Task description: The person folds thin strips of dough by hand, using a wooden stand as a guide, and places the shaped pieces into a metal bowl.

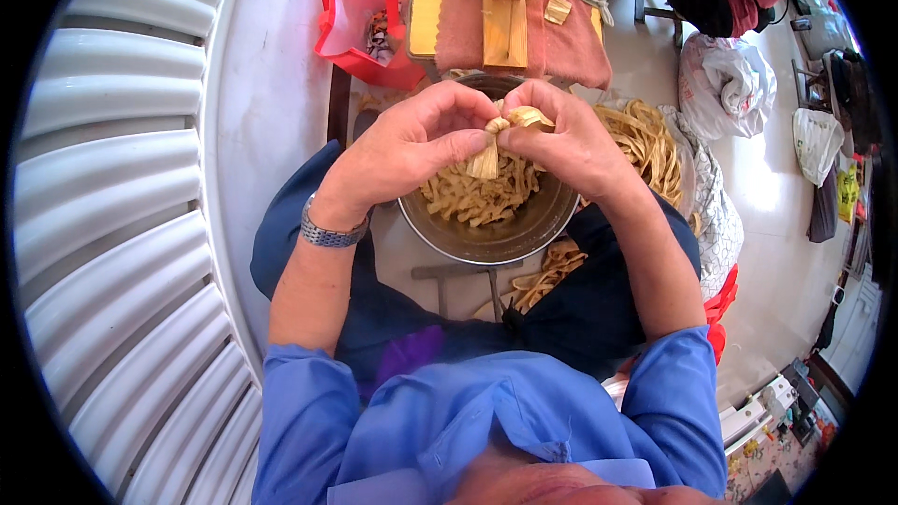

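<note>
Above a metal bowl [496, 251], both hands meet at the fingertips around a folded or knotted pale yellow strip [484, 165]. My left hand [412, 138], with a metal watch at its wrist, pinches the strip's left side between thumb and fingers. From the other side, my right hand [572, 142] grips the strip, one end sticking out by its thumb. The strip's broad flat tail hangs toward the bowl. Many small pale yellow pieces [482, 196] lie inside the bowl, which sits between my legs. What the strip is made of, I cannot tell.
Ahead stands a yellow wooden stand [505, 23] with a brown cloth tied on. A red bag [372, 61] is to its left. Long strips [650, 150] are heaped at right, with more strips [552, 276] below the bowl. A white radiator [122, 84] runs along the left.
</note>
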`<action>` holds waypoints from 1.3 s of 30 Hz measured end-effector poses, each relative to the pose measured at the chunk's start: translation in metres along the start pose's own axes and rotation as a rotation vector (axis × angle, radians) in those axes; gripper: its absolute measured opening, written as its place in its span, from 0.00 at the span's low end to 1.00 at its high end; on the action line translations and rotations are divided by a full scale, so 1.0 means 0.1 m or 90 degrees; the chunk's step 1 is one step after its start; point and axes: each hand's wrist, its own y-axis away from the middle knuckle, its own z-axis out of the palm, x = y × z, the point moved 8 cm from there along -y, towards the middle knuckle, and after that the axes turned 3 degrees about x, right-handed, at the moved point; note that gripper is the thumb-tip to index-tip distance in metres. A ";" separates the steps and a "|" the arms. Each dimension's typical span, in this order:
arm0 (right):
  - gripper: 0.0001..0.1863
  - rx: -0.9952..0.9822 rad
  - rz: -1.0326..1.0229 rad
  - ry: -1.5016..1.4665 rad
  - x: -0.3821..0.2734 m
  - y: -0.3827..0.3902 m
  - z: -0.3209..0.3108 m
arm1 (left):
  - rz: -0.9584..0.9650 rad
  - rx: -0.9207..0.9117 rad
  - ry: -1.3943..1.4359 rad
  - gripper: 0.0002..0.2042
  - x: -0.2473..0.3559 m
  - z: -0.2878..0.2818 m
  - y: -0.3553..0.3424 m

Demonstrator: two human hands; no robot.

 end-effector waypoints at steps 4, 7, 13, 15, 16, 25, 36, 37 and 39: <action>0.09 -0.039 0.002 0.014 -0.01 0.01 0.05 | -0.015 -0.032 0.003 0.12 -0.08 -0.02 0.01; 0.10 -0.038 -0.009 0.032 -0.06 0.04 0.04 | -0.025 -0.045 0.021 0.11 -0.07 0.01 0.01; 0.13 -0.003 -0.148 0.139 -0.21 0.11 -0.01 | -0.023 -0.036 0.005 0.10 -0.09 0.01 -0.02; 0.14 0.012 -0.168 0.181 -0.26 0.15 -0.02 | -0.029 -0.029 0.001 0.10 -0.10 0.02 -0.03; 0.15 0.020 -0.178 0.202 -0.27 0.17 -0.03 | -0.029 -0.025 -0.003 0.10 -0.10 0.02 -0.04; 0.13 0.017 -0.116 0.217 -0.17 0.26 -0.08 | -0.019 -0.093 -0.061 0.09 -0.07 0.24 -0.09; 0.09 -0.082 0.088 -0.115 0.16 0.32 -0.01 | -0.079 -0.165 -0.028 0.11 -0.11 0.35 -0.06; 0.09 -0.078 0.093 -0.145 0.18 0.33 0.00 | -0.065 -0.162 -0.023 0.10 -0.10 0.35 -0.06; 0.08 -0.070 0.121 -0.251 0.21 0.34 0.02 | -0.038 -0.155 -0.013 0.10 -0.07 0.34 -0.06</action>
